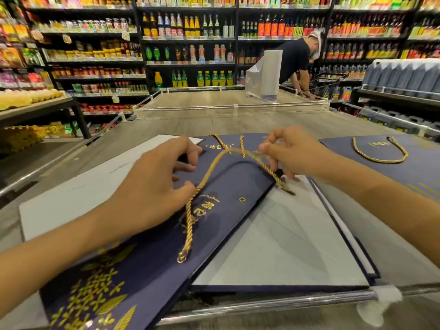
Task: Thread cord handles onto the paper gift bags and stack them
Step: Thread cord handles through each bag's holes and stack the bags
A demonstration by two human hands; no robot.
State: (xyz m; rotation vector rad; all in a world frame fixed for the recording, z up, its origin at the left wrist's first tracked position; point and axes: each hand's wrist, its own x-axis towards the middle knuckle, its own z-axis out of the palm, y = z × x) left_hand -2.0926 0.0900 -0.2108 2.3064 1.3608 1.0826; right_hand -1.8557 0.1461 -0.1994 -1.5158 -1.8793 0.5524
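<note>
A flat navy paper gift bag with gold print lies in front of me, its white inside showing at the right. A gold twisted cord runs across its top flap, one end tip lying loose near the bag's middle. My left hand rests on the bag's left side, fingers curled round the flap edge and the cord. My right hand pinches the cord's other part at the flap's right corner. An eyelet hole shows in the flap. Another navy bag with its cord handle fitted lies at the right.
More flat bags lie beneath the one I hold, and a white sheet at the left. A clear plastic divider crosses the wooden table. A plastic bag roll stands behind it. A person bends by the shelves.
</note>
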